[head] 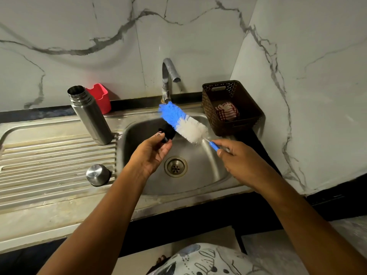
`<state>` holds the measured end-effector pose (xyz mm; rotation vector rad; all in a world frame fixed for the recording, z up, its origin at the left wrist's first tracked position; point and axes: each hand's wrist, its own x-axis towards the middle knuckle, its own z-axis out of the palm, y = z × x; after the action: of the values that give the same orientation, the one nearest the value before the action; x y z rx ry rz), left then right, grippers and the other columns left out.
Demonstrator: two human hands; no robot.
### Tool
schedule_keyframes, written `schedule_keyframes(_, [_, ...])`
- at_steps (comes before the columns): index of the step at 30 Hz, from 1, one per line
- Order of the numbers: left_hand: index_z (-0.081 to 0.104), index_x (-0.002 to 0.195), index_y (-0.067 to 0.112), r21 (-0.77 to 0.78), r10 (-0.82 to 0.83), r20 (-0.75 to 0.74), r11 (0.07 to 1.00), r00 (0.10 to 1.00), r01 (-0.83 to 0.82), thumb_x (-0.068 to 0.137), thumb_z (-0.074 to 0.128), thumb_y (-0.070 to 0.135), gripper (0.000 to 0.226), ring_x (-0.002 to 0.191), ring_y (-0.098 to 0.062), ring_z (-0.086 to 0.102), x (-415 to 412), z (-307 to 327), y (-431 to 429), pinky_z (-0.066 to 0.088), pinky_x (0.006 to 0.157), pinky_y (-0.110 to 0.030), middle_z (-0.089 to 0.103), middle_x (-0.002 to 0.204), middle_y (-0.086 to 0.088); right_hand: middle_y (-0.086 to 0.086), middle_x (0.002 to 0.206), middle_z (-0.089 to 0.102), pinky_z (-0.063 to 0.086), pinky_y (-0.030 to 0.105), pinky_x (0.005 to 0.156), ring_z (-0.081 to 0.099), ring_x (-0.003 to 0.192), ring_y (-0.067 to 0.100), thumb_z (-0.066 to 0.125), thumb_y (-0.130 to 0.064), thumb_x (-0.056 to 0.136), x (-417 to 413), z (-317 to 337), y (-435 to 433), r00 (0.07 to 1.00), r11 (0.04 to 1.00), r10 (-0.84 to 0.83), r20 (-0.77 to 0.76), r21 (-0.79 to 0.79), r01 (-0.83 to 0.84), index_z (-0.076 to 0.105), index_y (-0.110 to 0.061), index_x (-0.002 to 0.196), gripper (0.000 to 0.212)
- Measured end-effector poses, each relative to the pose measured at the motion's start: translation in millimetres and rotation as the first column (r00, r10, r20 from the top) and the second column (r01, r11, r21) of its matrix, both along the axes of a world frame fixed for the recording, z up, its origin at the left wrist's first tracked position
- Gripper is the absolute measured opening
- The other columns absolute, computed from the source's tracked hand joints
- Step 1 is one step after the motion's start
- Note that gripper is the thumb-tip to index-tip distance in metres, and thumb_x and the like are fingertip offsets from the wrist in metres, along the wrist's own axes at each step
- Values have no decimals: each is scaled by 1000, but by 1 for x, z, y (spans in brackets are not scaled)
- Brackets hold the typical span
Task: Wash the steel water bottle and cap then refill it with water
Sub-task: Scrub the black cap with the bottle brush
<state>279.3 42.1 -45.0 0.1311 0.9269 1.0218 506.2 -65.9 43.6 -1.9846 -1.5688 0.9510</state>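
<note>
The steel water bottle (90,116) stands open and upright on the drainboard, left of the sink basin (200,171). A steel cup-shaped cap (97,174) sits upside down on the drainboard near the basin's left rim. Over the basin, my left hand (152,153) pinches a small black inner cap (167,132) in its fingertips. My right hand (240,159) grips the blue handle of a bottle brush (183,123), whose blue and white bristles lie against the black cap.
A steel tap (167,80) rises behind the basin with no water running. A red plastic holder (100,97) stands behind the bottle. A dark perforated basket (231,107) holding a red-and-white cloth sits to the right of the basin. The drain (175,166) is uncovered.
</note>
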Motion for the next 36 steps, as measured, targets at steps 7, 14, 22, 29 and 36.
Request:
schedule_keyframes(7, [68, 108, 2, 165, -64, -259, 980, 964, 110, 92, 75, 3, 18, 86, -23, 76, 0, -3, 2, 66, 73, -29, 78, 93, -18, -4, 86, 66, 46, 22, 54, 57, 61, 5, 46, -25, 108, -6, 6, 0, 1000, 1000, 9, 11, -23, -9, 57, -39, 142, 38])
schedule_keyframes(14, [52, 113, 12, 215, 9, -518, 969, 855, 120, 109, 53, 35, 23, 61, -21, 69, -12, -10, 13, 63, 61, -34, 65, 83, -14, -15, 107, 64, 41, 15, 66, 57, 81, -3, 46, -28, 109, 9, 35, -14, 992, 995, 15, 124, 92, -27, 52, -36, 148, 41])
schedule_keyframes(22, [48, 106, 12, 301, -13, -462, 938, 887, 171, 106, 61, 32, 24, 62, -23, 65, 21, -2, -4, 63, 61, -33, 63, 82, -13, 4, 126, 69, 52, 36, 90, 64, 108, 22, 44, -26, 109, -30, 9, -2, 952, 995, 61, 299, 55, -81, 50, -32, 149, 41])
schedule_keyframes(29, [46, 96, 13, 207, 88, -391, 978, 916, -5, 107, 58, 29, 22, 69, -24, 71, -6, -14, 2, 64, 71, -36, 64, 91, -19, -2, 123, 67, 51, 33, 89, 63, 104, 16, 46, -26, 108, -11, 33, -13, 968, 997, 53, 245, 47, -66, 54, -35, 146, 39])
schedule_keyframes(36, [50, 106, 11, 295, 5, -347, 950, 938, 104, 107, 59, 24, 16, 78, -27, 76, 23, -5, -21, 65, 77, -38, 70, 98, -23, 7, 130, 66, 49, 34, 88, 62, 109, 23, 43, -21, 108, -28, 7, 16, 943, 998, 60, 326, -9, -61, 55, -27, 146, 40])
